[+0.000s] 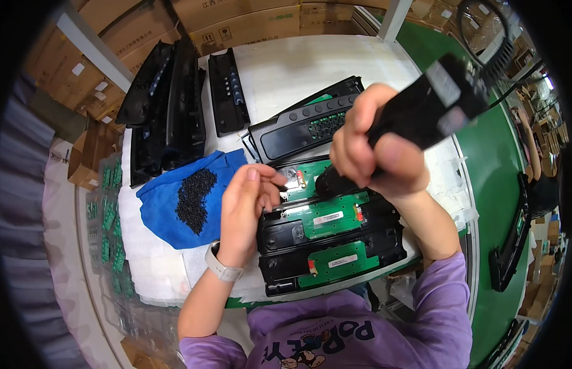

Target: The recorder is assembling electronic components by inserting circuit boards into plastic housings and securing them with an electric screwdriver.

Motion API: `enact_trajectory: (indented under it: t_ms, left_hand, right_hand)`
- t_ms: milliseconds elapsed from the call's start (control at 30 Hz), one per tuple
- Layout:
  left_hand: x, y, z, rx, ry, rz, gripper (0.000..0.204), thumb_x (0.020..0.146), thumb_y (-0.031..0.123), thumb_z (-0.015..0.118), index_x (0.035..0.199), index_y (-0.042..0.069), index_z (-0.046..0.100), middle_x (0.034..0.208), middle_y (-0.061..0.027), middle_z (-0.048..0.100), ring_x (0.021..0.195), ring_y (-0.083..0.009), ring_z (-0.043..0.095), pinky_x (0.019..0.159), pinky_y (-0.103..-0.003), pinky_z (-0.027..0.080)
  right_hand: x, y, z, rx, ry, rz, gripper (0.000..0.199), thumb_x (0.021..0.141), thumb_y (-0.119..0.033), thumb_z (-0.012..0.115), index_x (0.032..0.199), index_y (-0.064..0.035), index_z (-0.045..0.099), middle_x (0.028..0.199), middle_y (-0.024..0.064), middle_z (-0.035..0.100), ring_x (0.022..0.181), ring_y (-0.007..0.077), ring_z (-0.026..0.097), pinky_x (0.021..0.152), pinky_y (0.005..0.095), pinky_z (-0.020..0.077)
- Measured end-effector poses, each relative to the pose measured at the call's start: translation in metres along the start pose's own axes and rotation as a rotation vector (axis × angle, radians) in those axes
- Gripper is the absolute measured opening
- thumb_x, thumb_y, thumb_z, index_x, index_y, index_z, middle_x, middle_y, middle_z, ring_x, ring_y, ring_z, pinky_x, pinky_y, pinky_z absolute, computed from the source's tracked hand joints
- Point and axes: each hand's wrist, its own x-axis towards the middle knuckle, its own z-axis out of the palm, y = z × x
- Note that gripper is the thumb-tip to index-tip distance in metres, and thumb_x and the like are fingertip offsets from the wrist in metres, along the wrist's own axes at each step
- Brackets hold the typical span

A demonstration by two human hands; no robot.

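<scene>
My right hand (384, 147) is wrapped round a black electric screwdriver (421, 111). Its nose points down at a green circuit board (310, 175) in the farthest of several black plastic housings; the grip and my fingers hide the tip. By that board's left end is my left hand (246, 200), with loosely bent fingers that are apart; I see nothing held in it. Nearer to me lie a second housing (276, 235) with its green board (329, 216) and a third housing (280, 270) with another board (338, 262).
Small black screws (196, 200) are heaped on a blue cloth (156, 212) at left. Black housings (169, 111) stack behind it; a button panel (298, 126) and a narrow housing (230, 92) lie farther back. A coiled cable (498, 58) rises from the screwdriver. Cardboard boxes (236, 21) line the back.
</scene>
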Motion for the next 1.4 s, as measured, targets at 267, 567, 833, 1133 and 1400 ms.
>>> enact_trajectory:
  t_ms: [267,567,833,1133,1400]
  left_hand:
    - [0.003,-0.001,-0.002,-0.038,0.069,-0.012,0.018,0.096,0.015,0.038,0.102,-0.001,0.045,0.103,-0.0187,0.059,0.094,-0.0245,0.062,0.080,-0.028,0.049]
    - [0.005,0.000,-0.006,0.028,0.068,-0.112,0.024,0.098,0.022,0.035,0.096,0.001,0.048,0.059,-0.0031,0.051,0.045,-0.0061,0.043,0.039,-0.018,0.029]
    - [0.002,0.001,0.003,0.084,0.099,-0.108,0.012,0.093,0.015,0.045,0.095,0.004,0.049,0.059,0.0011,0.046,0.045,-0.0030,0.030,0.040,-0.017,0.023]
    - [-0.003,0.007,0.005,0.071,-0.047,-0.132,0.012,0.089,0.010,0.055,0.082,0.001,0.054,0.069,-0.0099,0.063,0.041,-0.0056,0.045,0.039,-0.016,0.032]
    - [-0.008,0.002,0.010,0.053,-0.107,-0.161,0.013,0.086,0.012,0.060,0.082,0.000,0.057,0.070,-0.0072,0.062,0.047,-0.0041,0.047,0.042,-0.016,0.035]
  right_hand:
    - [-0.007,0.004,0.010,-0.211,-0.072,0.222,0.032,0.070,-0.013,0.070,0.087,-0.0025,0.046,0.064,0.0038,0.048,0.057,0.0105,0.048,0.053,0.0236,0.0420]
    - [-0.006,0.019,0.008,-0.390,-0.255,-0.039,0.022,0.064,-0.004,0.070,0.072,-0.0045,0.050,0.060,0.0004,0.053,0.049,0.0105,0.052,0.046,0.0227,0.0412]
    - [-0.005,0.011,0.013,-0.721,-0.273,-0.191,0.021,0.059,-0.003,0.071,0.070,-0.0061,0.053,0.061,0.0011,0.053,0.051,0.0113,0.054,0.049,0.0229,0.0425]
    - [0.005,-0.001,-0.001,0.247,-0.107,-0.266,0.030,0.083,-0.027,0.053,0.100,-0.0046,0.044,0.057,0.0031,0.045,0.040,0.0129,0.040,0.046,0.0285,0.0358]
    - [0.004,-0.003,0.001,0.271,0.120,-0.277,0.029,0.087,-0.032,0.046,0.100,-0.0063,0.047,0.058,0.0023,0.046,0.041,0.0131,0.042,0.050,0.0315,0.0397]
